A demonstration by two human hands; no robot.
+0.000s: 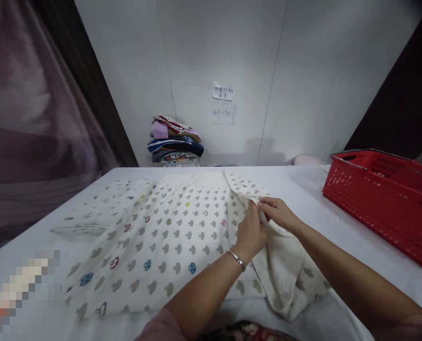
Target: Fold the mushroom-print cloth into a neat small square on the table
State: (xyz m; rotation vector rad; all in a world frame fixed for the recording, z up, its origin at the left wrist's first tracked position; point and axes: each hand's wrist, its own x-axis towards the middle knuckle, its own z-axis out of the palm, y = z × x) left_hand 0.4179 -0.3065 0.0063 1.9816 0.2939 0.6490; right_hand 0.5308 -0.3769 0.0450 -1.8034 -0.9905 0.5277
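A white cloth garment [179, 232] printed with grey, blue, red and yellow mushrooms lies spread over the white table. My left hand [250, 231], with a silver bracelet at its wrist, pinches the garment's edge right of centre. Close beside it, my right hand [275, 213] grips the same edge with its fingers closed. The plain cream inner side of the cloth [278, 265] hangs in folds below both hands, toward the table's front.
A red plastic basket [381, 199] with a metal handle stands at the right. Folded clothes [176, 142] are stacked at the back by the wall, left of two paper notes [223, 113]. Another patterned cloth [90, 208] lies on the table [30, 237] at the left.
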